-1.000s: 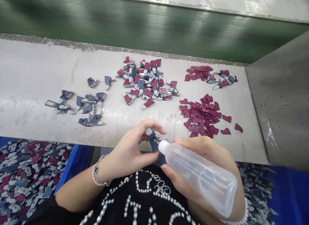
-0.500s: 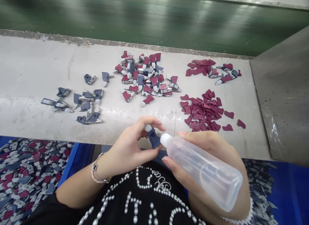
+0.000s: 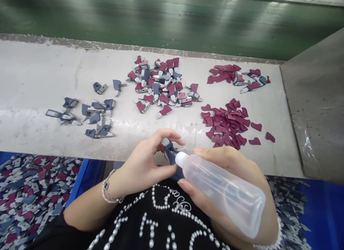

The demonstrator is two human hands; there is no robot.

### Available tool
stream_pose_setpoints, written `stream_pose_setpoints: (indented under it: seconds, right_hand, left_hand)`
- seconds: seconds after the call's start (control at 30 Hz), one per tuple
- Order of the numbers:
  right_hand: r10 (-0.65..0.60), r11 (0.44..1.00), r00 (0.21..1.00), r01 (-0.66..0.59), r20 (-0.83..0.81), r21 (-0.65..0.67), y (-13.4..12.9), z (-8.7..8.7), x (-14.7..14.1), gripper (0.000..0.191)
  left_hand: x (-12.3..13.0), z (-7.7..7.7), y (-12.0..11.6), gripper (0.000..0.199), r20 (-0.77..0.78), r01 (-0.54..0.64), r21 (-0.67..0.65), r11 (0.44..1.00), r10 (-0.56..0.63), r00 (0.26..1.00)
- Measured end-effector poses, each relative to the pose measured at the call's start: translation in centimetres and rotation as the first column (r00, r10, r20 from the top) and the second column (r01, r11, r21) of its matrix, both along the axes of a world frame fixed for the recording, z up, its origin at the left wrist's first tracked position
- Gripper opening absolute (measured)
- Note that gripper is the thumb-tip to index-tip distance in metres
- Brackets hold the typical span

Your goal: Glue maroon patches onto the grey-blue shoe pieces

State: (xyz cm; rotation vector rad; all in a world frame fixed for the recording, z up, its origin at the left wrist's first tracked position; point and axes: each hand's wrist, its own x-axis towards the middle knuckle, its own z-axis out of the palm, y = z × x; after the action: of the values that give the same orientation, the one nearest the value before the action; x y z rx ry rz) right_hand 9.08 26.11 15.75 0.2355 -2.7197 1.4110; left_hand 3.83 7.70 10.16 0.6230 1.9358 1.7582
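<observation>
Between thumb and fingers, my left hand (image 3: 146, 160) grips a small blue-grey plastic part (image 3: 168, 151) with a recess in its face. My right hand (image 3: 231, 171) is closed around a translucent squeeze bottle (image 3: 223, 192), tilted with its white tip (image 3: 181, 159) at the part's recess. Whether tip and part touch, I cannot tell. Ahead on the worktop lies a heap of maroon flat pieces (image 3: 227, 123). Left of it is a pile of grey parts with maroon faces (image 3: 158, 85). Several blue-grey parts without maroon faces (image 3: 98, 110) lie farther left.
The pale worktop (image 3: 34, 81) has a green wall (image 3: 161, 24) behind it and a metal side panel (image 3: 317, 106) at the right. Below its front edge, blue bins stand left (image 3: 86, 178) and right (image 3: 322, 210), with many parts in them. More maroon pieces (image 3: 223, 72) lie at the back right.
The bottle in my right hand has shifted slightly left and down, its tip now lower on the part. My left hand stays nearly still, still gripping the part.
</observation>
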Motion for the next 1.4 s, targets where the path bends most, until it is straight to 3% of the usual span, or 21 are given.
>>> stream_pose_setpoints:
  seconds: [0.2,0.43,0.7,0.97,1.2,1.4]
  right_hand:
    - [0.030,0.998,0.999,-0.029,-0.021,0.054,0.3,0.5,0.0,0.025]
    - [-0.005,1.000,1.000,0.005,-0.031,-0.008,0.5,0.2,0.0,0.029]
    - [0.117,0.991,0.993,-0.115,-0.019,0.069,1.2,0.3,-0.1,0.026]
    - [0.070,0.997,0.998,-0.070,0.008,0.025,1.2,0.5,-0.2,0.022]
    - [0.144,0.988,0.989,-0.144,0.018,0.055,1.3,0.4,0.1,0.029]
    - [0.086,0.994,0.996,-0.086,0.002,0.068,1.9,0.5,0.7,0.021]
  left_hand:
    - [-0.1,0.0,0.0,0.059,-0.029,0.006,-0.047,0.999,-0.008,1.000]
    - [-0.3,0.0,0.0,0.061,-0.078,0.022,-0.067,0.997,-0.028,0.997]
    - [-0.3,-0.1,-0.1,0.047,-0.065,-0.044,-0.113,0.993,0.037,0.997]
    - [-0.3,0.1,0.1,0.056,-0.117,0.046,-0.158,0.986,-0.065,0.991]
    - [-0.2,0.0,-0.1,0.051,-0.143,-0.028,-0.184,0.983,0.001,0.990]
    - [0.0,0.3,0.0,0.050,-0.187,-0.063,-0.228,0.972,0.020,0.982]
